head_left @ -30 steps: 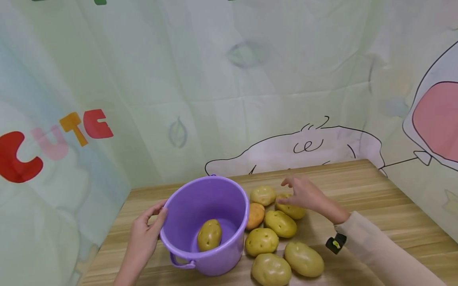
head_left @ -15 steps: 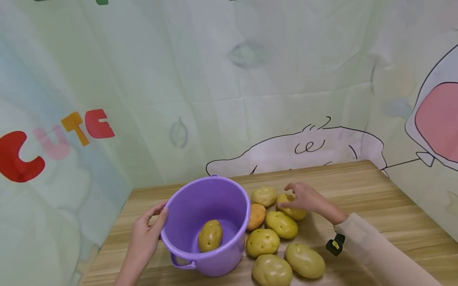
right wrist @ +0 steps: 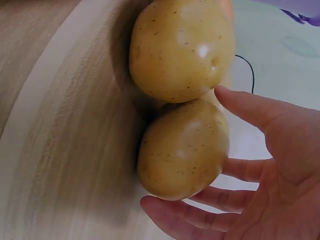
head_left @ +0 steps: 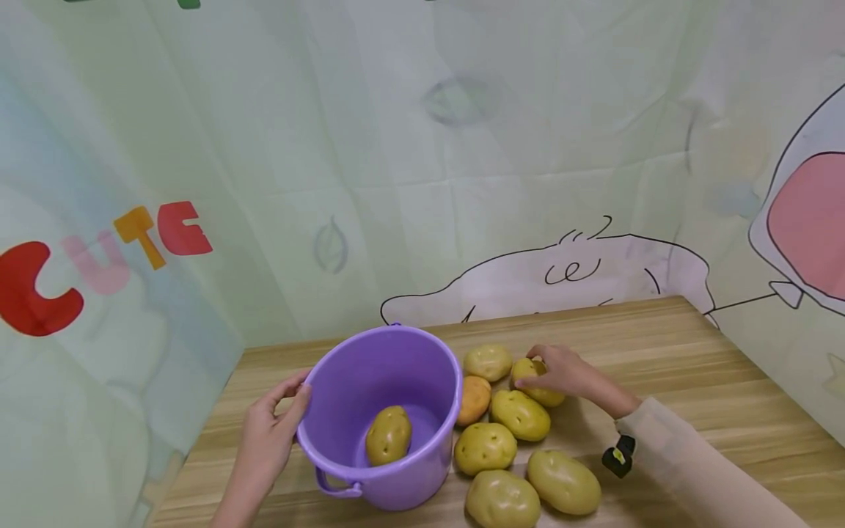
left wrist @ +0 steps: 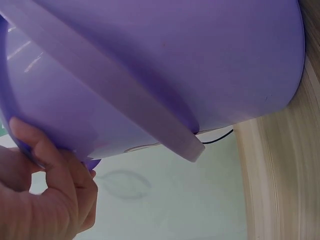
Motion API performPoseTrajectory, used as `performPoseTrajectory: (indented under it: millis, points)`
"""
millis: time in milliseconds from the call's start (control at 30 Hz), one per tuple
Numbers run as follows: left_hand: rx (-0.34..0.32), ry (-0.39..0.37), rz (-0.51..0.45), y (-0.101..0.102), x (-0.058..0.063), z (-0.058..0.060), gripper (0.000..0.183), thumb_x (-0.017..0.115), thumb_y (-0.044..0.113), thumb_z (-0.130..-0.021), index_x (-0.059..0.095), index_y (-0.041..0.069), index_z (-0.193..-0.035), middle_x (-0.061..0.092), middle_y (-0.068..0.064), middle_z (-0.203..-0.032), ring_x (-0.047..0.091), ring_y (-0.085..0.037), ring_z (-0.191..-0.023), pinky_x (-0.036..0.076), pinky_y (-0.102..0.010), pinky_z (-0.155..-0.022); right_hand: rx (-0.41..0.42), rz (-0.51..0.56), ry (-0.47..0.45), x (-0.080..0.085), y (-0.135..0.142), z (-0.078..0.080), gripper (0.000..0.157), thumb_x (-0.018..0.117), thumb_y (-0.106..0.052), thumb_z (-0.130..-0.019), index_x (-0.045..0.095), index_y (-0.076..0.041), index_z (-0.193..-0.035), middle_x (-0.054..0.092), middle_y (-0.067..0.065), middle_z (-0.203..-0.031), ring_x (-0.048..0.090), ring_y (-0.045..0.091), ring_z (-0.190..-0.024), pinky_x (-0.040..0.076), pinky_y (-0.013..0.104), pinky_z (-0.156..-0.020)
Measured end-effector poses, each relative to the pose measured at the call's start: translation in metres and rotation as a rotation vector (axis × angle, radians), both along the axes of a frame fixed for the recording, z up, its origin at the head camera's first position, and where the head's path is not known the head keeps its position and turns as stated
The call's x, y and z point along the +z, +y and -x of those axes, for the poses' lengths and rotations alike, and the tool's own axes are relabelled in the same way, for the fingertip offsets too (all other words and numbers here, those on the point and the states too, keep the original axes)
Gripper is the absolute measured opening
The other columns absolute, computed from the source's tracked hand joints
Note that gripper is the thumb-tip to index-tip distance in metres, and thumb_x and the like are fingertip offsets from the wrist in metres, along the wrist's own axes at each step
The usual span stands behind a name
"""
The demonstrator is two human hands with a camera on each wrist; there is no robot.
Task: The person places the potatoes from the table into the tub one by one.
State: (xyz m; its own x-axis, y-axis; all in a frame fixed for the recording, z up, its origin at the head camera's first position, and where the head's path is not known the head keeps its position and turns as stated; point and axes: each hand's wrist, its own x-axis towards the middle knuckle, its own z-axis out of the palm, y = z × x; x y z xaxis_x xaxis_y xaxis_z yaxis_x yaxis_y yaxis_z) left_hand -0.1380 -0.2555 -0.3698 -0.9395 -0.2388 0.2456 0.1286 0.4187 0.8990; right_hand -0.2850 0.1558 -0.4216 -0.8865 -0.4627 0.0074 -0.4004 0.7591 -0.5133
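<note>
A glossy, smooth purple bucket (head_left: 404,485) stands on the wood-grained worktop (head_left: 634,334), its rim clamped in the left hand's (head_left: 264,433) fingers. The right hand (head_left: 569,372), lower than a second ago, has spread fingers around a speckled, oval yellow potato (head_left: 546,397) on the worktop.

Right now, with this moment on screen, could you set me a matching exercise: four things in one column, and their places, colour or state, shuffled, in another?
1. Bucket
2. Left hand
3. Right hand
4. Potato lying alone

A. At a tabletop potato
B. Inside the bucket
C. Purple
D. Gripping a rim

Pairs: 1-C, 2-D, 3-A, 4-B
</note>
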Motion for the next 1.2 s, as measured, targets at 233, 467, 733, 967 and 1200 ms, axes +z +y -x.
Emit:
performPoseTrajectory:
  millis: [233,467,733,967,1200]
  points:
    - [0.001,0.002,0.007,-0.0012,-0.0014,-0.0012,0.037,0.056,0.017,-0.104,0.058,-0.004,-0.134,0.057,-0.02,-0.114,0.068,-0.016,-0.06,0.059,-0.027,-0.049,0.007,0.017,-0.011,-0.0063,0.0012,0.0018,0.06,0.078,-0.035,-0.087,0.059,0.01,-0.122,0.061,0.03,-0.119,0.057,0.046,-0.113,0.053,0.057,-0.093]
    - [-0.001,-0.004,-0.001,-0.0002,-0.0007,-0.0013,0.037,0.055,0.018,-0.104,0.058,-0.003,-0.135,0.056,-0.019,-0.114,0.069,-0.017,-0.061,0.06,-0.027,-0.051,0.007,0.038,-0.009,-0.0093,0.0023,0.0045,0.06,0.079,-0.035,-0.086,0.059,0.01,-0.12,0.063,0.027,-0.115,0.059,0.043,-0.11,0.055,0.055,-0.09]
    - [0.005,-0.007,-0.004,0.0008,0.0,-0.0016,0.037,0.056,0.018,-0.104,0.058,-0.003,-0.134,0.056,-0.019,-0.114,0.068,-0.015,-0.061,0.06,-0.027,-0.051,-0.009,0.045,0.003,-0.0091,0.0019,0.0041,0.059,0.079,-0.033,-0.084,0.06,0.011,-0.118,0.064,0.026,-0.112,0.06,0.041,-0.107,0.055,0.054,-0.088]
    - [-0.009,0.002,-0.029,0.0014,0.0005,-0.0009,0.036,0.056,0.016,-0.104,0.058,-0.003,-0.134,0.056,-0.02,-0.114,0.069,-0.015,-0.062,0.061,-0.027,-0.052,-0.037,0.039,0.003,-0.0087,0.004,0.0054,0.06,0.08,-0.033,-0.084,0.06,0.012,-0.119,0.065,0.027,-0.111,0.062,0.038,-0.103,0.056,0.052,-0.087]
    - [-0.012,-0.005,-0.039,0.0019,0.0012,-0.0009,0.037,0.056,0.016,-0.104,0.058,-0.003,-0.135,0.055,-0.021,-0.115,0.07,-0.015,-0.064,0.062,-0.029,-0.055,-0.057,0.043,-0.013,-0.005,0.0064,0.0048,0.062,0.079,-0.033,-0.084,0.059,0.011,-0.121,0.066,0.024,-0.109,0.06,0.027,-0.091,0.057,0.044,-0.078]
